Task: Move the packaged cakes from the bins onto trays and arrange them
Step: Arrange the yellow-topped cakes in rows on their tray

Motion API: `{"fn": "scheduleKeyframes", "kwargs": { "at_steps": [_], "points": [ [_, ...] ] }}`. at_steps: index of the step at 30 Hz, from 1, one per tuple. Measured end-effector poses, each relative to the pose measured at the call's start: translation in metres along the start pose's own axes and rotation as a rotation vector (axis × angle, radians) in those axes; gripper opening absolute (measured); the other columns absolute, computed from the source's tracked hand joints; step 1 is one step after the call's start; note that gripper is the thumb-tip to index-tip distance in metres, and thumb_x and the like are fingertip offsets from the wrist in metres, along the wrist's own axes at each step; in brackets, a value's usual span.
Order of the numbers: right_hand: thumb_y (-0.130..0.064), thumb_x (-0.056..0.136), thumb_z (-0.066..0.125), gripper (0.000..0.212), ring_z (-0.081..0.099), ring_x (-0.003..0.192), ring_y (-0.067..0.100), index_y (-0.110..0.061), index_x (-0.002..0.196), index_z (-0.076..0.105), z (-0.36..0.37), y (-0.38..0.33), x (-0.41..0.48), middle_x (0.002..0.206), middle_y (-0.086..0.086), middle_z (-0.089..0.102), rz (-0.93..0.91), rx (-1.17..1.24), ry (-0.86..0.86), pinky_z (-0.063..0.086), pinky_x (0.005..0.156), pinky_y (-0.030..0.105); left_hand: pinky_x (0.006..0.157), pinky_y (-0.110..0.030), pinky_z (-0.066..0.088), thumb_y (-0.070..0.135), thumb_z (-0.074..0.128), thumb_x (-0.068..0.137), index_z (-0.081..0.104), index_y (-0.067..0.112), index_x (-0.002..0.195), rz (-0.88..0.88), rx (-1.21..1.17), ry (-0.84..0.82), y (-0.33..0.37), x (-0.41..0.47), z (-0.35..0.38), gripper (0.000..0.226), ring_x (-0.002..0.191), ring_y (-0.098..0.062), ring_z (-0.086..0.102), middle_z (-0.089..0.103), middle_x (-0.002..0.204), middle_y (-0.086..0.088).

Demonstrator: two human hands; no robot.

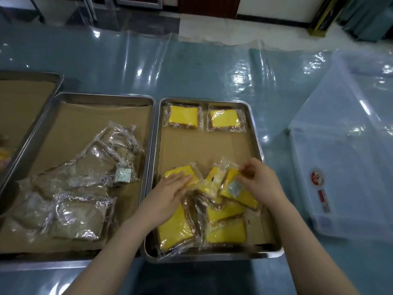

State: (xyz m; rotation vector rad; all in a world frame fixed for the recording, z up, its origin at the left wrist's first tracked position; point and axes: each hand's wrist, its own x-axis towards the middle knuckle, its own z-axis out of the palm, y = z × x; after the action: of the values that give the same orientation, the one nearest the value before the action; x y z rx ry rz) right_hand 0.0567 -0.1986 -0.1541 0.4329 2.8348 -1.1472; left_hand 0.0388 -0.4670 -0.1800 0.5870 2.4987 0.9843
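Observation:
A steel tray (258,145) lined with brown paper holds yellow packaged cakes. Two of them (184,117) (225,119) lie side by side along its far edge. Several more sit in a loose pile (225,231) at the near end. My left hand (170,192) rests flat on a yellow cake (184,171) at the pile's left side. My right hand (260,179) pinches the wrapper of a tilted yellow cake (238,192) on top of the pile.
A second steel tray (42,124) to the left carries several brown packaged cakes (83,216) in clear wrappers. Part of a third tray (53,79) shows at the far left. A translucent plastic bin (344,167) stands at the right on the glossy blue table.

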Motion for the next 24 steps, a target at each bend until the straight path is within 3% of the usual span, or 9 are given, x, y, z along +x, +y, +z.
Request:
{"fn": "scheduleKeyframes", "kwargs": {
  "at_steps": [2,4,6,7,10,13,16,21,24],
  "points": [
    [-0.019,0.077,0.074,0.025,0.057,0.081,-0.006,-0.034,0.081,0.054,-0.002,-0.011,0.01,0.083,-0.019,0.061,-0.018,0.071,0.158,0.043,0.066,0.016,0.106,-0.025,0.029,0.03,0.039,0.099,0.028,0.044,0.139,-0.017,-0.099,0.089,0.003,0.003,-0.011,0.044,0.133,-0.008,0.035,0.033,0.144,0.016],
    [-0.015,0.079,0.07,0.025,0.057,0.083,-0.008,-0.033,0.091,0.057,0.0,-0.019,0.022,0.086,-0.022,0.061,-0.05,0.175,0.329,0.046,0.087,0.021,0.085,-0.02,0.045,0.035,0.038,0.098,0.033,0.055,0.131,-0.052,-0.237,0.192,0.005,0.007,-0.023,0.039,0.11,0.007,0.049,0.041,0.136,0.019],
    [-0.013,0.081,0.066,0.026,0.057,0.084,-0.005,-0.035,0.092,0.059,0.005,-0.024,0.038,0.086,-0.023,0.061,-0.127,0.126,0.447,0.021,0.111,0.031,0.083,-0.021,0.044,0.036,0.038,0.097,0.037,0.058,0.123,-0.13,-0.445,0.304,0.006,0.017,-0.031,0.034,0.107,0.005,0.05,0.047,0.131,0.018],
    [-0.011,0.081,0.065,0.026,0.056,0.086,-0.002,-0.035,0.089,0.059,0.008,-0.025,0.047,0.087,-0.021,0.061,-0.158,0.052,0.46,0.008,0.114,0.036,0.086,-0.026,0.045,0.034,0.039,0.098,0.042,0.054,0.124,-0.19,-0.603,0.362,0.006,0.023,-0.034,0.032,0.109,-0.002,0.052,0.051,0.129,0.014],
    [-0.01,0.081,0.065,0.021,0.052,0.094,0.006,-0.031,0.081,0.06,0.024,-0.016,0.064,0.09,-0.017,0.059,-0.183,-0.234,0.275,-0.005,0.112,0.057,0.093,-0.045,0.047,0.023,0.041,0.099,0.052,0.019,0.129,-0.395,-1.266,0.421,0.001,0.046,-0.043,0.032,0.108,-0.025,0.061,0.062,0.121,-0.006],
    [-0.024,0.083,0.064,0.013,0.049,0.104,0.005,-0.035,0.082,0.059,0.042,0.007,0.064,0.1,-0.02,0.056,-0.143,-0.353,0.027,-0.013,0.106,0.063,0.09,-0.048,0.05,0.023,0.042,0.098,0.054,0.008,0.118,-0.495,-1.544,0.365,-0.001,0.065,-0.047,0.027,0.103,-0.031,0.064,0.06,0.122,-0.014],
    [-0.028,0.084,0.064,0.011,0.047,0.113,0.006,-0.039,0.088,0.061,0.051,0.019,0.068,0.109,-0.021,0.056,-0.167,-0.329,0.033,-0.002,0.11,0.063,0.093,-0.047,0.048,0.025,0.042,0.099,0.055,0.011,0.116,-0.532,-1.557,0.311,-0.003,0.084,-0.042,0.026,0.104,-0.03,0.064,0.063,0.12,-0.014],
    [-0.038,0.086,0.063,0.031,0.047,0.118,0.016,-0.032,0.117,0.063,0.061,0.023,0.077,0.12,-0.009,0.058,-0.243,-0.375,0.092,0.028,0.111,0.047,0.096,-0.046,0.047,0.027,0.043,0.098,0.054,0.01,0.119,-0.504,-1.466,0.356,-0.006,0.099,-0.041,0.029,0.105,-0.028,0.064,0.063,0.121,-0.014],
    [-0.043,0.087,0.06,0.035,0.045,0.119,0.019,-0.029,0.119,0.063,0.066,0.026,0.078,0.122,-0.005,0.056,-0.235,-0.407,0.154,0.031,0.108,0.044,0.096,-0.034,0.046,0.034,0.042,0.097,0.051,0.031,0.129,-0.315,-1.107,0.393,-0.005,0.101,-0.047,0.034,0.112,-0.012,0.059,0.062,0.122,0.005]
  ]
}}
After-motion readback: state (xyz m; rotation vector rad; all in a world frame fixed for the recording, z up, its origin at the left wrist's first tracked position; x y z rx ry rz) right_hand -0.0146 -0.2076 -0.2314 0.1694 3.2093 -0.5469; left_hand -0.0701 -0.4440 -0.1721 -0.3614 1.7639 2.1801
